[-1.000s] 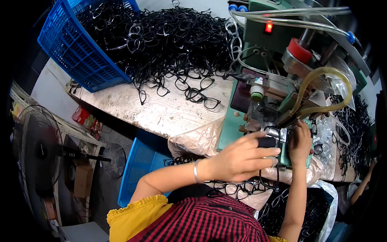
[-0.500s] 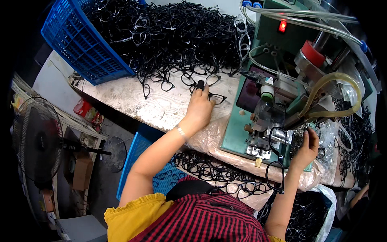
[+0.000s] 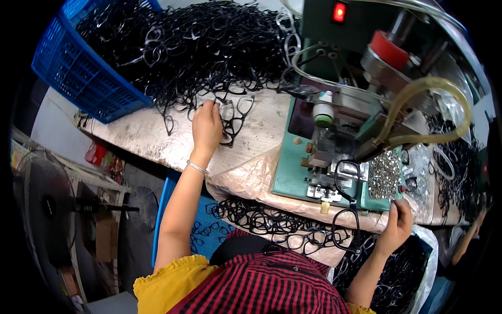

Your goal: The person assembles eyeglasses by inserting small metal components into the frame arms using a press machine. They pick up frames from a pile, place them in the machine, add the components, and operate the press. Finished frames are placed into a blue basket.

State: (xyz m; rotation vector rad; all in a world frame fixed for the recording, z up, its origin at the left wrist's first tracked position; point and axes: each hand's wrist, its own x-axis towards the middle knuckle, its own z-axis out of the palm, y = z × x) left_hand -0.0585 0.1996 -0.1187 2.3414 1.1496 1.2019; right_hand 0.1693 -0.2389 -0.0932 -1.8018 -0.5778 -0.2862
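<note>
My left hand (image 3: 207,128) is at the near edge of a big heap of dark eyeglass frames (image 3: 209,47). Its fingers are closed against a black eyeglass frame (image 3: 234,124) at their right side; the fingertips are partly hidden. On the right, my right hand (image 3: 396,230) hovers at the near edge of a tray of small metal pieces (image 3: 384,175). Thumb and fingers are drawn together, and whatever they pinch is too small to make out. Another black eyeglass frame (image 3: 345,212) hangs at the front of the green machine (image 3: 286,170), left of my right hand.
A blue basket (image 3: 86,73) leans at the far left beside the heap. Plastic wrap (image 3: 243,178) covers the table's front edge. More frames (image 3: 272,220) lie close to my body above a blue crate (image 3: 168,209). A fan (image 3: 47,204) stands at the left.
My view has shifted, moving the machine leftward in the picture. My left hand has moved left along the heap, with frames now beside it. My right hand has drawn back from the metal pieces.
</note>
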